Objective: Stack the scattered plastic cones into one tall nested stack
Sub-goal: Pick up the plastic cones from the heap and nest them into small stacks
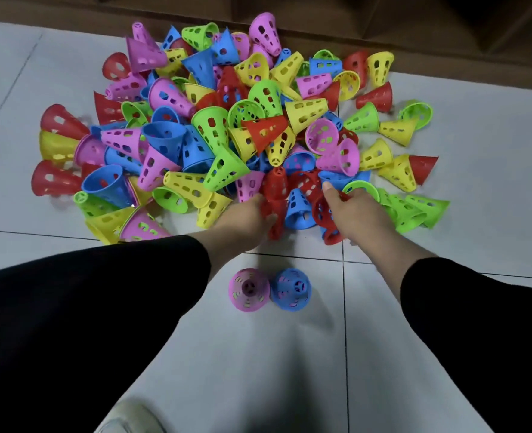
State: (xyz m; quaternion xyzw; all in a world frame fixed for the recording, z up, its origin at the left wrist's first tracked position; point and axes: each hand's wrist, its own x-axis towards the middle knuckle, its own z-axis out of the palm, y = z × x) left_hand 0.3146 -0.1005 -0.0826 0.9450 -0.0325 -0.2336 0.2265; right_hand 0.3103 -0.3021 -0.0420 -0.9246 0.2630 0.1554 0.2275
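Both hands reach into the near edge of a heap of perforated cones (227, 120) — the left hand (246, 214) grips a red cone (274, 192), the right hand (352, 210) another red cone (324, 214). A pink cone (248, 289) and a blue cone (291, 289) stand upright on the floor tiles (383, 354), touching.

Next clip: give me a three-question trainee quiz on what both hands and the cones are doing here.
1. True or false: both hands grip red cones.
2. Which two colours are the upright cones standing apart, nearest the camera? A) pink and blue B) yellow and green C) red and yellow
3. Fill in: the pile lies on a white ____ floor.

Key: 1 true: left hand on red cone, right hand on another red cone. 2 A: pink cone, blue cone. 3 tiled.
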